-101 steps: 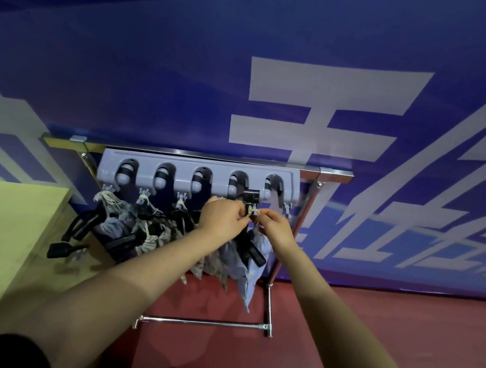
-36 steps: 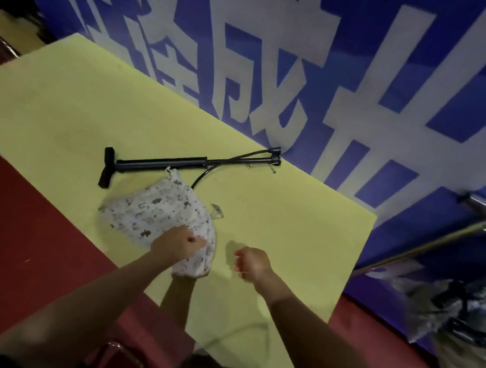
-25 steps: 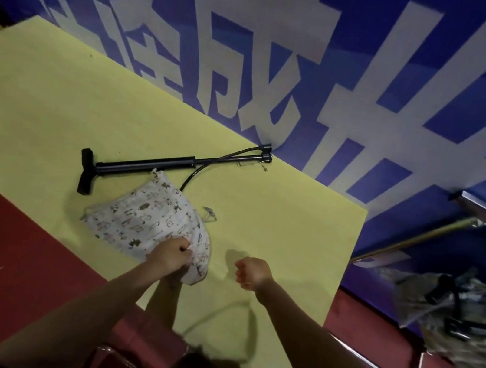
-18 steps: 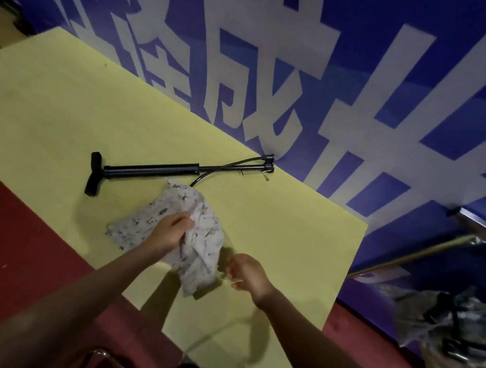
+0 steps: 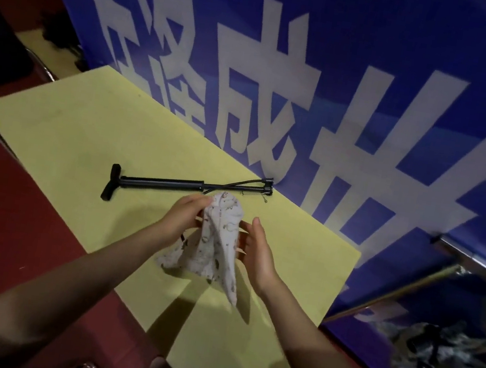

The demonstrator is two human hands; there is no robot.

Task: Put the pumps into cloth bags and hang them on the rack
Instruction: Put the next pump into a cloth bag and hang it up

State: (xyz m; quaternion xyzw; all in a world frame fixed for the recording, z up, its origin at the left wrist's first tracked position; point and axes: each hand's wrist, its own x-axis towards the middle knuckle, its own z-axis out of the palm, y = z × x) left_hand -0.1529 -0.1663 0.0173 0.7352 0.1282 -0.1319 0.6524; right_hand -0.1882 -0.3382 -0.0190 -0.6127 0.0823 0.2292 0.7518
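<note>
Cloth bag is off the tabletop, held up between both hands, roughly over the middle of the yellow surface. White fabric with small dark print, bunched at the top, loose end drooping down and toward the near side.

Left hand: grip closed on the top left edge of the bag, fingers curled over the fabric near its upper end. Right hand: palm turned inward against the right side of the bag, fingers mostly straight, loosely cupped. It touches the cloth, but can't tell if it's actually pinching anything.

Pump lies flat on the tabletop just beyond the hands, not touched. Black, long and thin, T-handle at the left end, hose and foot at the right end near the far edge of the tabletop. The bag's top overlaps it in view, contact unclear.

Blue banner with big white characters stands right behind the tabletop. Red floor on the near left. Rack is at far right, only a metal bar and a slanted leg visible, with several filled bags hanging in a blurred cluster below it, well apart from the hands. Dark shapes at far left, too dim to identify.
</note>
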